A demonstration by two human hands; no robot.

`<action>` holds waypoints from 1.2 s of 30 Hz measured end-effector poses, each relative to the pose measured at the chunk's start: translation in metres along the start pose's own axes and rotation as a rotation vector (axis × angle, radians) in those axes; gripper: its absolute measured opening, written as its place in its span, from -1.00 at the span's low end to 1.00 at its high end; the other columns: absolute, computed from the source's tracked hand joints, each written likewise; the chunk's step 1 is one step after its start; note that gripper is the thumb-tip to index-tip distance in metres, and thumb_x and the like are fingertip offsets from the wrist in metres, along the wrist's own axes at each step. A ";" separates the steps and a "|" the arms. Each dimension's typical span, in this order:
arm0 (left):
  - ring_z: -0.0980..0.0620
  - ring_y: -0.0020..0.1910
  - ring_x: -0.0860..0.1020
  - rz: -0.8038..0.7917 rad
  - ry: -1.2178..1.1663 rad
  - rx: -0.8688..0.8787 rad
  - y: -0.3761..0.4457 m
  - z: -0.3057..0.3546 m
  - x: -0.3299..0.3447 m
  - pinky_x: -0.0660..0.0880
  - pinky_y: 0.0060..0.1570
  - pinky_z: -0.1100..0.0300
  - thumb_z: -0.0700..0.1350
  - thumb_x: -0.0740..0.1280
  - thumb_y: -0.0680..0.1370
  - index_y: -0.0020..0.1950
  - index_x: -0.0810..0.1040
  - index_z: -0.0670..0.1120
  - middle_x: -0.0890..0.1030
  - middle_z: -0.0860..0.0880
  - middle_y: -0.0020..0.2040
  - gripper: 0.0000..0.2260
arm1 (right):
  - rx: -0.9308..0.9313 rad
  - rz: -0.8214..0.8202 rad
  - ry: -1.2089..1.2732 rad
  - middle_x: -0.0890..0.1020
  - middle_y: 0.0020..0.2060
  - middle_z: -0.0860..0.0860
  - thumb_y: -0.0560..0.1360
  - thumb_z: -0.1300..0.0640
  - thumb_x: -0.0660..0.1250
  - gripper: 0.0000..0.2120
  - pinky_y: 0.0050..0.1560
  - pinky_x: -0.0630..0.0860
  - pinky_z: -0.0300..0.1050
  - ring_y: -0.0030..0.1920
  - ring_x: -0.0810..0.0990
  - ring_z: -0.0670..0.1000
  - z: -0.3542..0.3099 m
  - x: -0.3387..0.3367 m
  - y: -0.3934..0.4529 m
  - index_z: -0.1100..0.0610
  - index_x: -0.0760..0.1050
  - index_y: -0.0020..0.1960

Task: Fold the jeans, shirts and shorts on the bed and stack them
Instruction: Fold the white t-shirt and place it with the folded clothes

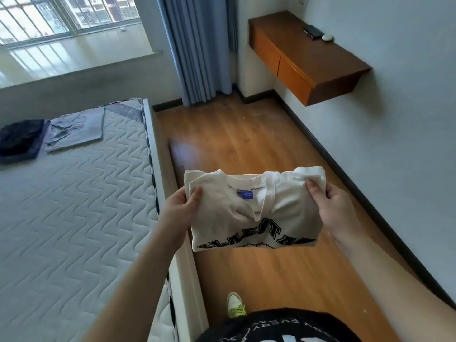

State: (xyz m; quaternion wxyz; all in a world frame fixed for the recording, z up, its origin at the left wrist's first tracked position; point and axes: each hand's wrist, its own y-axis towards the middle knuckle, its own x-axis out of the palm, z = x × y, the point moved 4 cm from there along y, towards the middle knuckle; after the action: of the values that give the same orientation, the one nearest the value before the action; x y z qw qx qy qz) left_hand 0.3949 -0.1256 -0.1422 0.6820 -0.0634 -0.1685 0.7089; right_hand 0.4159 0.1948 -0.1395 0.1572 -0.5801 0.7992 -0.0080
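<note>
From your head camera, you are standing on the wooden floor beside the bed, holding a folded white shirt in the air in front of you, over the floor just off the bed's edge. Your left hand pinches the shirt's left side, thumb on top of the cloth and the other fingers hidden beneath it. Your right hand pinches the upper right corner the same way, thumb pressed onto a bunched fold, the remaining fingers curled under and mostly out of sight. The shirt lies collar away from you, a blue label showing inside the neckline, and black block lettering runs along the near edge, where the fold cuts it off so that you cannot read it whole.

On the far end of the mattress, well apart from your hands, a grey garment lies flat and partly folded. Just beside it on the left sits a dark folded pile; what pieces make it up cannot be told.

Past the bed, a blue curtain hangs by the window. A wooden wall shelf with two drawer fronts is fixed to the right wall, with a dark flat item and a small white round one on top. Near the bottom edge you can see your shoe with green laces on the floor.
</note>
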 end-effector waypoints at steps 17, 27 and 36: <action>-0.06 0.05 0.67 -0.061 0.002 -0.161 0.249 0.063 0.065 0.60 -0.18 0.18 0.22 0.51 0.37 0.11 0.66 0.03 0.68 -0.11 0.10 -0.59 | 0.038 -0.085 0.092 0.71 -0.19 -0.03 0.49 -0.24 0.35 -0.75 0.08 0.56 0.07 -0.07 0.66 0.05 -0.050 0.050 0.287 -0.09 0.66 -0.13; -0.04 0.00 0.68 0.161 -0.069 -0.060 0.355 0.112 0.082 0.58 -0.20 0.22 0.17 0.48 0.40 0.02 0.69 0.03 0.70 -0.09 0.04 -0.70 | 0.024 -0.194 0.068 0.72 -0.19 -0.06 0.46 -0.28 0.35 -0.71 -0.02 0.58 -0.03 -0.05 0.67 0.05 -0.103 0.096 0.434 -0.09 0.66 -0.13; -0.08 -0.01 0.68 0.281 -0.176 -0.026 0.477 0.145 0.002 0.60 -0.20 0.18 0.17 0.51 0.39 0.07 0.68 -0.05 0.70 -0.14 0.04 -0.62 | 0.030 -0.309 0.012 0.72 -0.15 -0.01 0.49 -0.25 0.34 -0.73 0.15 0.56 0.23 -0.02 0.67 0.11 -0.149 0.215 0.543 -0.07 0.66 -0.11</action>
State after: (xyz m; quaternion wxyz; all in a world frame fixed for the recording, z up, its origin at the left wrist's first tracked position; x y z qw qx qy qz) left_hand -0.1022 -0.1521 -0.1613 0.5577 -0.0327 -0.2264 0.7979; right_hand -0.1851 0.1475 -0.1557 0.1577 -0.6937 0.7012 -0.0475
